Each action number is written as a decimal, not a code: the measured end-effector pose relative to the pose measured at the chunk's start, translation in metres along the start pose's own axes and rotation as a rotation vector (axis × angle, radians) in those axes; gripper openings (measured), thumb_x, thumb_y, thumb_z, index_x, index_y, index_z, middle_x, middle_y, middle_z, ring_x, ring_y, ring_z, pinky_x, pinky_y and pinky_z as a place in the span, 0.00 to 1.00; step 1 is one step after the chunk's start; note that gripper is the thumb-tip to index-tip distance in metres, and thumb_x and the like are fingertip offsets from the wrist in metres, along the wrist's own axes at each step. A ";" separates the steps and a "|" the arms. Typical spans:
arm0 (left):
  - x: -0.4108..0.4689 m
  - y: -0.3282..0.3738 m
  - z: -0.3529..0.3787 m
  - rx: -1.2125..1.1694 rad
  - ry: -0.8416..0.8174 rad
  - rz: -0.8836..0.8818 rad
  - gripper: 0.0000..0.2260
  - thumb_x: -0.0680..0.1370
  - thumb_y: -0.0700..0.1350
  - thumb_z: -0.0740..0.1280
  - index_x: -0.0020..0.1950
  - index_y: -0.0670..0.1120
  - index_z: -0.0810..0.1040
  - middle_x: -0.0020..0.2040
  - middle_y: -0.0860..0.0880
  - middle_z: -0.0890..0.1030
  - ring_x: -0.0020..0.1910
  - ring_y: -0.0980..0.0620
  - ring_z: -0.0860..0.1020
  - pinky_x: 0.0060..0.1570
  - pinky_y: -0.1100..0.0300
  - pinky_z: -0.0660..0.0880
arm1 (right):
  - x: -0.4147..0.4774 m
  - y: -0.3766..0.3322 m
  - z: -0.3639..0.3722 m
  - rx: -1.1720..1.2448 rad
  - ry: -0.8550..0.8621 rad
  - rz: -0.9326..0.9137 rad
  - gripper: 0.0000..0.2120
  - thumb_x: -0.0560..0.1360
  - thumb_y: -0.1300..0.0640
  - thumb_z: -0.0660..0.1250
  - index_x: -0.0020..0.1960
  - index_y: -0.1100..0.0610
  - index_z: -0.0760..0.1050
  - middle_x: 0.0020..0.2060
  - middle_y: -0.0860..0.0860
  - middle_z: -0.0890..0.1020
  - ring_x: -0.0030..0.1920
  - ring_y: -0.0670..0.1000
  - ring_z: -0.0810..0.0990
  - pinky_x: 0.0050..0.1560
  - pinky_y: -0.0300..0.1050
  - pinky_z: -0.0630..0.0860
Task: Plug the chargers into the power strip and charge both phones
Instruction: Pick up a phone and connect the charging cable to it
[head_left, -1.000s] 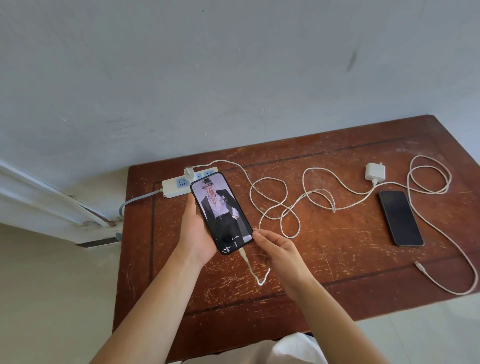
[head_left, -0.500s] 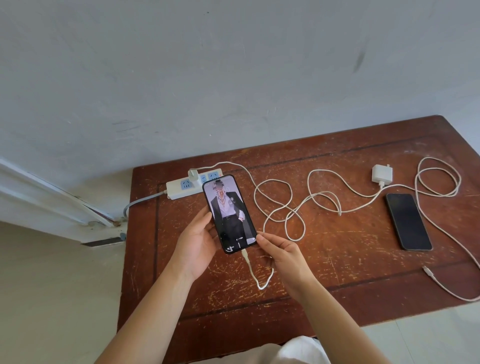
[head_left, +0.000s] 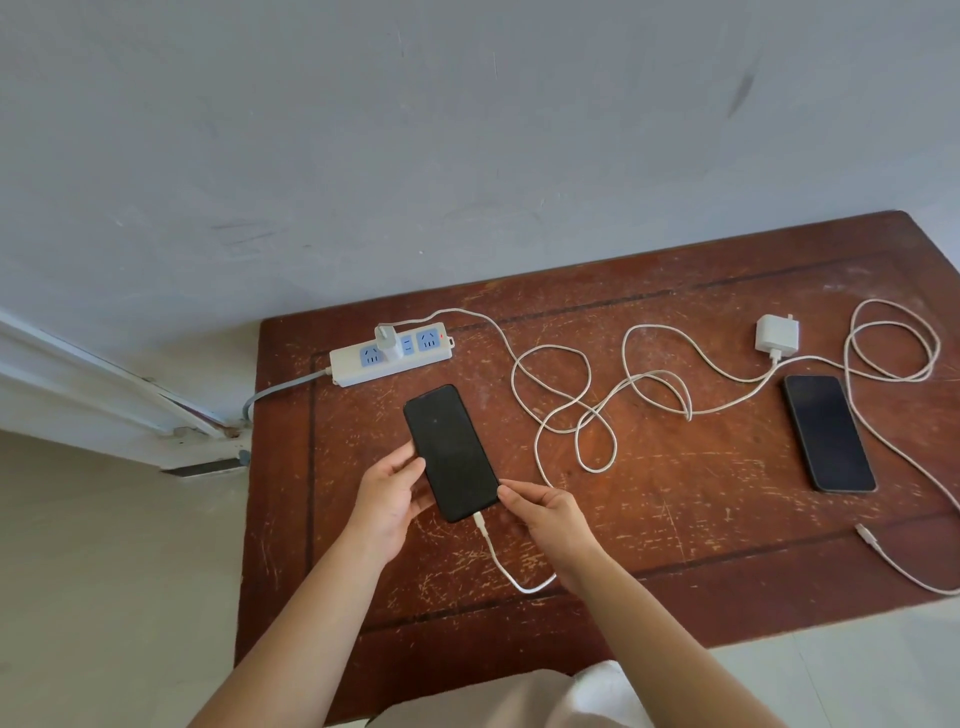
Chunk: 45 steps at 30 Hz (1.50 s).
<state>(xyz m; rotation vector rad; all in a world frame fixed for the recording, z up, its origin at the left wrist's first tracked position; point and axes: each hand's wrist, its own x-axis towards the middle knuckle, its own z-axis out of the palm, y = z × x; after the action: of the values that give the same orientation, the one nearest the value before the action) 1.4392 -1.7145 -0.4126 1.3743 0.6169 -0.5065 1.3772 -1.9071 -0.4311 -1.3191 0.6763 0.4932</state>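
A black phone (head_left: 449, 451) with a dark screen lies low over the table, a white cable (head_left: 524, 581) plugged into its bottom end. My left hand (head_left: 388, 498) grips its left edge and my right hand (head_left: 546, 512) touches its lower right corner. That cable runs to a white charger (head_left: 388, 342) seated in the white power strip (head_left: 390, 354) at the table's back left. A second white charger (head_left: 776, 335) lies loose at the back right, its cable's free plug (head_left: 866, 535) resting on the table. A second dark phone (head_left: 828, 432) lies flat beside it.
The worn brown wooden table (head_left: 675, 525) stands against a grey wall. White cable loops (head_left: 597, 410) sprawl across its middle. The strip's grey lead (head_left: 280, 387) drops off the table's left edge toward a white frame on the floor.
The held phone's screen has gone from lit to dark. Both hands have lowered the phone toward the table, and the view has shifted slightly left.
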 end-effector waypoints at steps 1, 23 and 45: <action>0.003 -0.003 -0.002 0.033 0.024 0.000 0.12 0.82 0.40 0.64 0.57 0.55 0.83 0.56 0.55 0.84 0.54 0.52 0.82 0.42 0.58 0.83 | 0.004 0.005 0.003 -0.016 0.017 0.010 0.08 0.79 0.56 0.71 0.57 0.50 0.86 0.36 0.47 0.86 0.38 0.45 0.79 0.41 0.36 0.78; 0.046 -0.005 -0.030 0.394 0.075 -0.082 0.19 0.83 0.38 0.57 0.75 0.43 0.69 0.71 0.45 0.75 0.65 0.48 0.74 0.70 0.46 0.71 | 0.034 0.024 0.051 -0.439 -0.077 0.058 0.28 0.78 0.69 0.58 0.74 0.51 0.70 0.58 0.50 0.78 0.35 0.43 0.74 0.32 0.32 0.71; 0.006 -0.051 -0.058 1.501 -0.088 0.425 0.28 0.82 0.63 0.49 0.81 0.54 0.53 0.83 0.43 0.48 0.81 0.42 0.45 0.76 0.36 0.48 | -0.015 0.061 0.039 -1.053 0.511 -0.275 0.26 0.84 0.45 0.55 0.80 0.50 0.60 0.81 0.56 0.58 0.81 0.59 0.52 0.77 0.59 0.56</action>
<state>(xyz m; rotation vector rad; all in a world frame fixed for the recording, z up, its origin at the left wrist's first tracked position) 1.4036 -1.6637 -0.4588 2.7710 -0.2996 -0.6927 1.3321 -1.8566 -0.4596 -2.5497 0.6411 0.2715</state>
